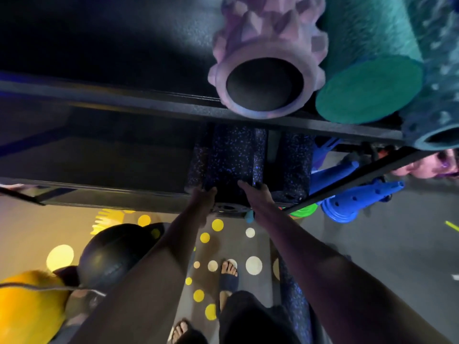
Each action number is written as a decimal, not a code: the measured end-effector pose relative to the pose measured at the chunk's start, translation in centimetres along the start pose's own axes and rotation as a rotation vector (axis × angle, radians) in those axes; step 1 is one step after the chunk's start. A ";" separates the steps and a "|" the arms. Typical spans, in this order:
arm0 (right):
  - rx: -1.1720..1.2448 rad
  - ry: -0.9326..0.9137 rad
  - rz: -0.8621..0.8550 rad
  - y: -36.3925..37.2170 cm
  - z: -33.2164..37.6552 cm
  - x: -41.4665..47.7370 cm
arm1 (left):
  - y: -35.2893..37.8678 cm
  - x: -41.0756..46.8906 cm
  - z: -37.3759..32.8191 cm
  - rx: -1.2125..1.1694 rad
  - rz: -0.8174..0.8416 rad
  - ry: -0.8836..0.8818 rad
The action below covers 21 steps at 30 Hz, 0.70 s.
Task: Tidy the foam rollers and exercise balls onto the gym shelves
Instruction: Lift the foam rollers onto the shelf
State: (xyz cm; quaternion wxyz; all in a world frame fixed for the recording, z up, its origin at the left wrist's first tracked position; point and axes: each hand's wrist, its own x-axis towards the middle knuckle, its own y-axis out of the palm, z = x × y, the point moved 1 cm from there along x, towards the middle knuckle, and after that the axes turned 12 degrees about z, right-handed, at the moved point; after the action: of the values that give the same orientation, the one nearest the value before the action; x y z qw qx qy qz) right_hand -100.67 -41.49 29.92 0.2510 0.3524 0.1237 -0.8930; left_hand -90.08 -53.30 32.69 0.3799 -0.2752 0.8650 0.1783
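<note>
A black foam roller with blue speckles [228, 155] lies lengthwise on the lower black shelf [99, 189]. My left hand [202, 194] and my right hand [255, 192] hold its near end from either side, fingers curled round it. A second speckled roller [296, 160] lies just to its right. On the upper shelf [124, 95] sit a pink knobbed hollow roller [265, 78], a teal solid roller [370, 88] and a teal hollow one [437, 130]. A third speckled roller [293, 301] lies on the floor by my right leg.
A black exercise ball [111, 254] and a yellow one [29, 306] sit at the lower left. Blue plastic gear [355, 194] and a green ring [303, 211] lie right of the shelf. Another person [427, 165] is at the right edge. My sandalled feet [228, 274] stand on spotted flooring.
</note>
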 end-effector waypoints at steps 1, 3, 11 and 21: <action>-0.025 0.003 0.001 0.2 0.0 -0.8 | -0.3 -0.4 0.4 -0.006 0.005 -0.003; -0.080 -0.021 0.002 -0.1 -0.4 -2.7 | -0.9 -2.6 1.0 0.034 0.042 0.012; -0.177 -0.064 -0.022 -2.8 -5.2 -14.1 | -4.8 -12.7 3.8 0.177 0.207 0.040; -0.123 -0.010 -0.258 -7.1 -14.2 -27.2 | 0.8 -19.6 12.9 0.300 0.313 -0.043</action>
State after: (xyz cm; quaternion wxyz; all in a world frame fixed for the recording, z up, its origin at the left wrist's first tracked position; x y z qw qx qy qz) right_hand -79.36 -20.05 38.78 0.1559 0.3132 0.2213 -0.9103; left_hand -72.41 -39.32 39.19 0.4027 -0.0741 0.9057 0.1101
